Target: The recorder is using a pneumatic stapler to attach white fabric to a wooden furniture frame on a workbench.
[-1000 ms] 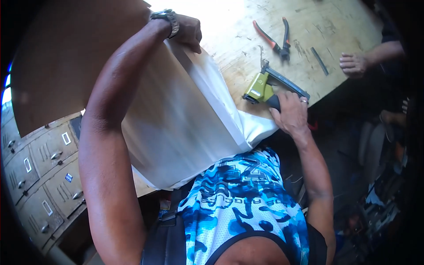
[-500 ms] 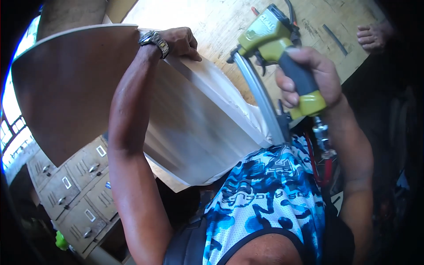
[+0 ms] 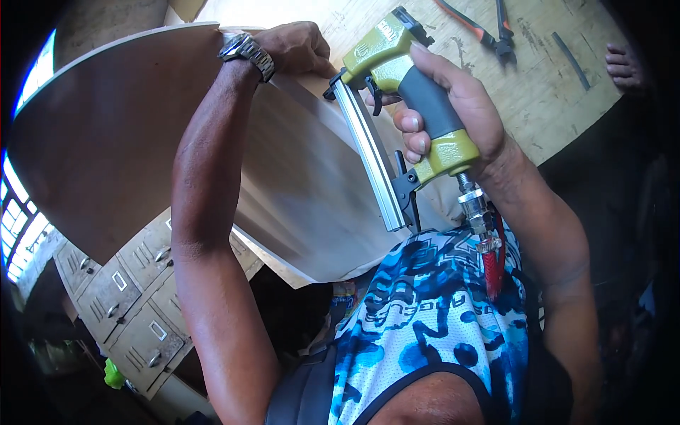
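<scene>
My left hand (image 3: 294, 48), with a metal watch on the wrist, presses the top edge of a thin pale sheet (image 3: 312, 184) against a curved brown wooden panel (image 3: 106, 142). My right hand (image 3: 453, 106) grips the grey handle of a green pneumatic nail gun (image 3: 397, 85). Its long silver magazine lies over the pale sheet, and its nose is close to my left hand. A red air hose (image 3: 492, 265) hangs from the gun's base.
A plywood worktable (image 3: 538, 92) lies beyond, with red-handled pliers (image 3: 482, 25) and a dark rod (image 3: 570, 60) on it. Another person's hand (image 3: 627, 64) rests at its right edge. A grey drawer cabinet (image 3: 127, 297) stands at lower left.
My right hand lifted the nail gun off the table and brought it up to the pale sheet near my left hand. The left hand kept holding the sheet on the panel.
</scene>
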Demonstrator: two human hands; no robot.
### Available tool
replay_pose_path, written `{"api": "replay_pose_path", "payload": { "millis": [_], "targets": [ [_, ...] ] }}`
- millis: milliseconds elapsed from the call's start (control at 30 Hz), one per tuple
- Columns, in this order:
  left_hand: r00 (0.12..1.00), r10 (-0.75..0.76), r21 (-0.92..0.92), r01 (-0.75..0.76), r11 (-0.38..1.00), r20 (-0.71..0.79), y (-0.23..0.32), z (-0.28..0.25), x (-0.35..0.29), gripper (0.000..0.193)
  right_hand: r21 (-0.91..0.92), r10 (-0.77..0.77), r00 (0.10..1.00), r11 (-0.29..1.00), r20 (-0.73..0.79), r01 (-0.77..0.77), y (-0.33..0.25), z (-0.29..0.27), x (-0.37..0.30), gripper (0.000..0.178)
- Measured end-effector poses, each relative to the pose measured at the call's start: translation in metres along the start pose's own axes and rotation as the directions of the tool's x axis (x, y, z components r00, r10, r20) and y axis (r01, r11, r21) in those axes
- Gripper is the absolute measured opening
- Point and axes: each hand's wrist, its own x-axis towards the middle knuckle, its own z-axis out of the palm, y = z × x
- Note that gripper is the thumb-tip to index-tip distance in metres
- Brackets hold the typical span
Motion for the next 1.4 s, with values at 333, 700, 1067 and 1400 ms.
{"api": "replay_pose_path", "payload": {
  "millis": [333,700,1067,1400],
  "targets": [
    [0.995,0.089,0.047,-0.087,0.995,-0.054,-0.01,0.005,0.011,0.021,-0.02,-0.089,0.996,0.996,0.011,0.089,-0.004,0.006,0.01,0.05],
    [0.979,0.193,-0.084,-0.187,0.979,0.071,-0.006,-0.029,0.009,0.036,-0.073,-0.159,0.985,0.985,-0.065,0.154,-0.004,0.013,-0.017,0.063],
    [0.998,0.061,0.019,-0.061,0.998,-0.025,-0.049,-0.065,-0.042,0.03,-0.176,-0.307,0.948,0.941,-0.08,0.29,0.001,0.03,-0.034,0.054],
    [0.95,0.144,0.191,-0.093,0.977,-0.277,-0.043,-0.035,-0.026,0.023,-0.309,-0.292,0.955,0.914,-0.056,0.262,-0.011,0.032,-0.01,0.055]
  ]
}}
